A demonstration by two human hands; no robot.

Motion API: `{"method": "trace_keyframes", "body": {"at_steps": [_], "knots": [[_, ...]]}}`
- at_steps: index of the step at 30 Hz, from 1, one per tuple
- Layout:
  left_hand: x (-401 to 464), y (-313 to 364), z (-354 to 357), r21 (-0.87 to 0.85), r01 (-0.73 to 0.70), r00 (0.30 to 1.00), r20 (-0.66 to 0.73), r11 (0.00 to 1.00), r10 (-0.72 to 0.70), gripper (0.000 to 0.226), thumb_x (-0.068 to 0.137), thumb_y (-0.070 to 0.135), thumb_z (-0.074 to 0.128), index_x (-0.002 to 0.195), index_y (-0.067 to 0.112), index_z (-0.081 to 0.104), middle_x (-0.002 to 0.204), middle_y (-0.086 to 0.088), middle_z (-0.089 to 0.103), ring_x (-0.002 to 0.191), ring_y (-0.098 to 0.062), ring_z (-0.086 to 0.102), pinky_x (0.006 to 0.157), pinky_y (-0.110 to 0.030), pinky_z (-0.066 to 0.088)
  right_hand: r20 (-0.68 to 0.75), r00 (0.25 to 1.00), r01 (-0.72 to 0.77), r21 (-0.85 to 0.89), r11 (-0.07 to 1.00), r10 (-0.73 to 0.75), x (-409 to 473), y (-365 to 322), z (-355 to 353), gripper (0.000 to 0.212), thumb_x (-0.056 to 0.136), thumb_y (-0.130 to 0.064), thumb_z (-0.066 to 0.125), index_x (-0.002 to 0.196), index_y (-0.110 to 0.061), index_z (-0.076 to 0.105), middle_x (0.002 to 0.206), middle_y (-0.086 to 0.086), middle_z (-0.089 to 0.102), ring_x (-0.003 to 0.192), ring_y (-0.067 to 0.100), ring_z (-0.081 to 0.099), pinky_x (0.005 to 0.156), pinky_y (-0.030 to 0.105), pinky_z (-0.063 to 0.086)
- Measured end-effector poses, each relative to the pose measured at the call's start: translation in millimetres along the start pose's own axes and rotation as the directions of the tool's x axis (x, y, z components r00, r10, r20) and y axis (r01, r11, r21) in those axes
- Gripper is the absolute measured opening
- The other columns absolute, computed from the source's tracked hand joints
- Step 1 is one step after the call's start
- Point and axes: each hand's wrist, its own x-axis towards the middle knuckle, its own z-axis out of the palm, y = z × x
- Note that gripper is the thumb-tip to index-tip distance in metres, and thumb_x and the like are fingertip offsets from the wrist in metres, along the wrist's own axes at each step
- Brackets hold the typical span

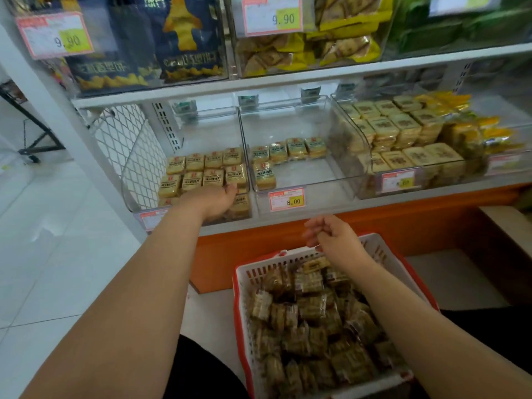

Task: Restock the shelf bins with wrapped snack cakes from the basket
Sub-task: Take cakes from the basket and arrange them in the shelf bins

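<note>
Left hand (pixel 217 200) reaching forward over the front lip of the clear plastic shelf bin (pixel 138 180) at the left end of the shelf, forearm stretched out long and straight, wrist bent slightly, palm down, fingertips resting on the front rows of square snack cakes in gold-yellow wrappers (pixel 201 171). Fingers hidden behind the back of the hand, so cannot tell whether curled round a cake or only pressing on the stack.

Right hand (pixel 331 236) raised above the far rim of the white slatted plastic basket with red trim (pixel 244 272), forearm crossing the basket from its near right corner, wrist cocked. Fingers loosely curled and spread toward the left, thumb apart from them, nothing visible between them.

Basket low and near, in front of the shelf and right of the left forearm, heaped with small brown-and-gold wrapped snack cakes (pixel 313 326), lying at all angles.

Right of the first bin, a second clear plastic bin (pixel 339 156), mostly bare-floored, with a short row of green-and-yellow wrapped cakes (pixel 288 149) at its back left and one more in front of them. White-and-yellow price tag marked 8.00 (pixel 287 199) on that bin's front. Further right, a third clear bin (pixel 371 171) stacked high with pale square packs (pixel 403 131).
</note>
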Motion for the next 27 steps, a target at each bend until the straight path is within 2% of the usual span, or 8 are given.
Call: {"method": "trace_keyframes", "body": {"at_steps": [5,9,13,15,17,19,24,27], "knots": [[2,2,2,-0.029,0.038,0.999,0.038,0.999,-0.037,0.072,0.104,0.054,0.009,0.143,0.007,0.048,0.154,-0.019,0.037,0.141,-0.033,0.036,0.113,-0.043,0.031,0.087,0.987,-0.126,-0.095,0.987,0.134,-16,37,-11,0.022,0.099,-0.004,0.045,0.103,-0.02,0.059,0.099,0.001,0.068,0.089,0.014,0.066,0.08,0.027,0.055],[-12,-1,25,0.067,0.036,0.952,-0.306,0.997,-0.014,0.07,0.1,0.053,0.011,0.103,0.008,0.065,0.125,-0.024,0.059,0.111,-0.037,0.055,0.092,-0.046,0.047,0.172,0.955,-0.216,-0.165,0.962,0.243,-25,72,-22,0.022,0.097,0.004,0.044,0.1,-0.01,0.061,0.103,0.008,0.064,0.093,0.02,0.062,0.079,0.028,0.053],[-53,21,62,0.044,-0.114,0.755,-0.646,0.993,0.115,0.033,0.099,0.029,0.042,0.12,0.012,0.061,0.132,-0.015,0.05,0.122,-0.036,0.044,0.098,-0.049,0.041,0.264,0.918,-0.209,-0.312,0.927,0.296,-31,96,-29,0.019,0.093,-0.003,0.054,0.092,-0.02,0.063,0.109,0.008,0.063,0.104,0.025,0.059,0.095,0.039,0.051],[-79,48,88,-0.084,-0.246,0.727,-0.675,0.966,0.126,0.029,0.097,0.024,0.049,0.123,0.014,0.059,0.128,-0.008,0.052,0.12,-0.029,0.046,0.099,-0.043,0.041,0.314,0.884,-0.197,-0.419,0.886,0.345,-36,104,-32,0.013,0.092,-0.011,0.06,0.099,-0.021,0.066,0.107,0.002,0.063,0.103,0.02,0.058,0.094,0.035,0.05],[-101,72,123,-0.209,-0.288,0.843,-0.519,0.934,0.144,0.029,0.098,0.028,0.051,0.124,0.02,0.059,0.124,-0.002,0.056,0.118,-0.022,0.049,0.098,-0.038,0.043,0.35,0.828,-0.199,-0.546,0.814,0.437,-43,108,-33,0.013,0.089,-0.014,0.065,0.101,-0.019,0.068,0.106,0.002,0.063,0.1,0.018,0.058,0.086,0.032,0.052],[-119,89,157,-0.253,-0.263,0.943,-0.273,0.931,0.192,0.027,0.097,0.034,0.052,0.121,0.025,0.061,0.118,0.002,0.06,0.112,-0.019,0.053,0.094,-0.037,0.047,0.35,0.789,-0.125,-0.712,0.691,0.504,-52,110,-29,0.019,0.087,-0.02,0.068,0.106,-0.016,0.065,0.116,0.005,0.061,0.106,0.021,0.056,0.093,0.036,0.05],[-146,98,200,-0.238,-0.195,0.972,0.082,0.952,0.219,0.023,0.098,0.032,0.055,0.119,0.028,0.064,0.122,0.005,0.06,0.098,-0.008,0.052,0.084,-0.025,0.043,0.313,0.756,0.042,-0.9,0.435,0.575,-81,126,-4,0.039,0.092,-0.029,0.061,0.126,-0.011,0.052,0.123,0.008,0.056,0.111,0.025,0.055,0.098,0.038,0.048],[-148,92,200,-0.393,-0.061,0.962,0.224,0.918,0.159,0.024,0.099,0.027,0.052,0.12,0.03,0.063,0.131,0.005,0.057,0.105,-0.011,0.057,0.087,-0.026,0.048,0.3,0.791,0.048,-0.899,0.435,0.534,-89,137,5,0.031,0.095,-0.023,0.056,0.123,-0.011,0.056,0.123,0.007,0.057,0.11,0.024,0.057,0.094,0.036,0.05]]}}
